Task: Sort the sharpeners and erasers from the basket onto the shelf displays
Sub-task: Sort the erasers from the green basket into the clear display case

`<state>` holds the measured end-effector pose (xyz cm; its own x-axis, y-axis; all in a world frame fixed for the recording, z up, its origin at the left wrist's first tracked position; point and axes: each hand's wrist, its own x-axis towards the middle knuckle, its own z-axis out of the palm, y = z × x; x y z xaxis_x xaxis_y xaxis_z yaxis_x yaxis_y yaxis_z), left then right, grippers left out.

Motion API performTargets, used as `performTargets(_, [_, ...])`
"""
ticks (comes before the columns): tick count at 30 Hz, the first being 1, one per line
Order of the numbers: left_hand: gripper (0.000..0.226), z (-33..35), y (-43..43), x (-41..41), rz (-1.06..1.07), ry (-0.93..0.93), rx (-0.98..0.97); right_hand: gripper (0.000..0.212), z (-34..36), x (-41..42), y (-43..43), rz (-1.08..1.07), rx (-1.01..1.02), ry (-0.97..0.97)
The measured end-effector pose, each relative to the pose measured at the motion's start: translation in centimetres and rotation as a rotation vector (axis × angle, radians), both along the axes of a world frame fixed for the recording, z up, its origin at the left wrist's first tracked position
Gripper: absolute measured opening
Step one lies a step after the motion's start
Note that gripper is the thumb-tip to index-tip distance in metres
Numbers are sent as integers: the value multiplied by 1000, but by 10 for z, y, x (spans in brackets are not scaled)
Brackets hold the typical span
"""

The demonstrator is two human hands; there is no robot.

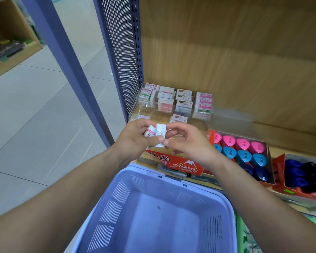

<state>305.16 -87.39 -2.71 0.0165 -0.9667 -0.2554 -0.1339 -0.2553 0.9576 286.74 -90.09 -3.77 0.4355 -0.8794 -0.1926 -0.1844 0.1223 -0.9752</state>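
Observation:
My left hand (135, 137) grips two small white boxed erasers (156, 133) above the shelf's front edge. My right hand (188, 141) is beside it, and its thumb and fingertips pinch the lower end of the right eraser. Behind the hands, a clear tiered display (173, 101) holds rows of boxed erasers. Under the hands sits a red "Hard Eraser" box (182, 164). To the right, a red tray (268, 161) carries pink, light blue and dark blue sharpeners (243, 150). The lilac basket (128, 194) below me shows a bare bottom.
Another red tray (281, 187) with dark blue and black sharpeners sits at the far right. A perforated purple shelf post (120, 52) stands left of the wooden shelf back. Grey tiled floor (35, 125) lies to the left, with another shelf unit far left.

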Motion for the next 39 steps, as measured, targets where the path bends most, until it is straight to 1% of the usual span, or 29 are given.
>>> performTargets(2, [30, 3, 3, -2, -8, 5, -3, 25, 3, -1, 4, -15, 14, -16])
performTargets(4, [25, 6, 4, -5, 8, 26, 1, 23, 5, -3, 8, -38, 57, -66])
performTargets(6, [18, 9, 5, -8, 40, 80, 5, 21, 7, -5, 10, -59, 116, -135])
performTargets(9, [14, 10, 5, -11, 38, 142, 9, 20, 10, -8, 12, -74, 173, -203])
performTargets(12, [15, 8, 5, -13, 14, 124, 22, 20, 12, -10, 12, -93, 204, -233])
performTargets(17, [14, 11, 4, -11, 3, 1, 17, 22, 11, -18, 10, -125, 220, -219])
performTargets(20, [22, 11, 5, -7, 11, -100, 40, 18, 2, -25, 7, -174, 147, -162])
performTargets(23, [31, 4, 6, 2, -5, -141, 78, 21, -9, -34, 2, -239, 111, -70])
performTargets(26, [30, -1, 9, 13, -42, -200, 95, 23, -21, -36, -6, -294, 120, -3])
performTargets(28, [29, -5, 12, 21, -52, -228, 108, 22, -27, -32, -16, -328, 89, 54])
performTargets(32, [27, -11, 13, 36, -11, -270, 72, 19, -36, -11, -50, -340, -71, 187])
performTargets(36, [38, -17, 9, 47, 32, -318, 41, 16, -43, 19, -90, -322, -223, 308])
performTargets(39, [40, -22, 6, 50, 67, -336, 41, 17, -51, 34, -114, -269, -357, 491])
